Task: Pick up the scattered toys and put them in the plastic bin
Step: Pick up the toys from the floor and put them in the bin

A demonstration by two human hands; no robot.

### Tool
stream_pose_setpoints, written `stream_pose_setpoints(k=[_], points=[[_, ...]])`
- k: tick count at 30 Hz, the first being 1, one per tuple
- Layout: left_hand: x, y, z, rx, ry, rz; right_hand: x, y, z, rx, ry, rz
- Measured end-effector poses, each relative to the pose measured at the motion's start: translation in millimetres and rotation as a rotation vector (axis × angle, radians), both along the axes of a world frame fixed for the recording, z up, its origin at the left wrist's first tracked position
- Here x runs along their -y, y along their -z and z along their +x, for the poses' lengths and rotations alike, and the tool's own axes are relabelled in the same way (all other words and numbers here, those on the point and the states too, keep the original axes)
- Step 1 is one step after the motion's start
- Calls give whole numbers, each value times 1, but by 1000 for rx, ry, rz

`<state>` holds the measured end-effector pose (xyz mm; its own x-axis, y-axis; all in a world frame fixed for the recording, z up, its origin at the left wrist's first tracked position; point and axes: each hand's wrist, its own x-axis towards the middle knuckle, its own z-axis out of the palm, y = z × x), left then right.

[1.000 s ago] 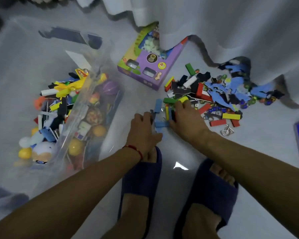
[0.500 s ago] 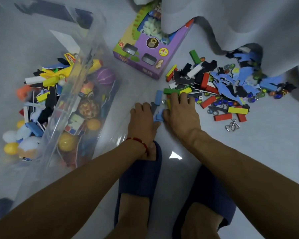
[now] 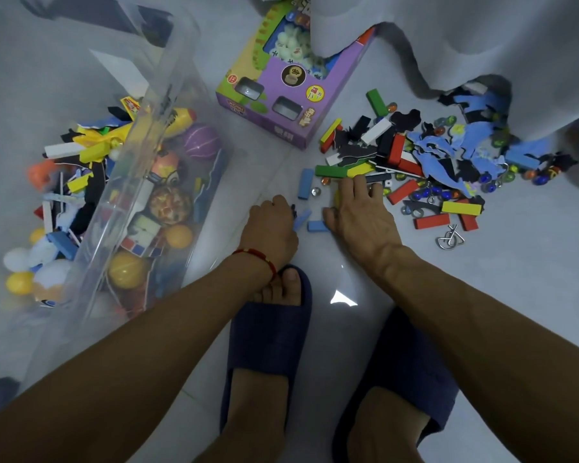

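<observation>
Two hands work low over the floor at the near edge of the toy scatter. The left hand [image 3: 270, 225] has its fingers [image 3: 283, 206] curled down; a dark scrap shows at their tips and a light blue piece [image 3: 302, 218] lies against them, but whether either is truly gripped cannot be told from here. The right hand [image 3: 355, 212] lies palm down, fingers spread fairly straight over the yellow and green blocks [image 3: 343, 170], pressing or raking, not pinching; its thumb touches a small blue block [image 3: 317, 226] lying between the two hands.

Step in hand, by my judgement: gathering loose pieces into a handful, ahead of a carry to the bin. The next move calls for the fingers to close round the gathered blocks, lift, and swing left.

Just beyond the fingertips a blue block [image 3: 306, 184] lies with its long axis running away from the person, tilted slightly right at the far end. The block at the thumb lies crosswise, long axis left to right. Beyond and right of the right hand the main scatter [image 3: 448, 155] spreads under the hem of a grey curtain [image 3: 482, 45]: red, green, yellow and white bars at mixed angles, blue and black flat cut-outs, marbles, a wire puzzle [image 3: 450, 238].

Well left of the left hand stands the clear plastic bin [image 3: 188, 61], already part filled. A purple box [image 3: 281, 105] lies beyond both hands.
</observation>
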<state>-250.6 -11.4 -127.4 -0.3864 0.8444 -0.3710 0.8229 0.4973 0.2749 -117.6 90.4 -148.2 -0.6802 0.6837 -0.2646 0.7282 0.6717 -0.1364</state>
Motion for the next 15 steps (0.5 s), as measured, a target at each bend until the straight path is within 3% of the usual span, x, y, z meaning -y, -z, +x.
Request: stream_pose_setpoints(k=[4,12,15], points=[[-1,-3,6,-119,122,-25,2,-3,1,-31,31,-10],[0,5,9,47,10,166,-3,-9,6,-12,-88,49],[1,6,10,60,-51,222,-2,-11,8,-123,-25,11]])
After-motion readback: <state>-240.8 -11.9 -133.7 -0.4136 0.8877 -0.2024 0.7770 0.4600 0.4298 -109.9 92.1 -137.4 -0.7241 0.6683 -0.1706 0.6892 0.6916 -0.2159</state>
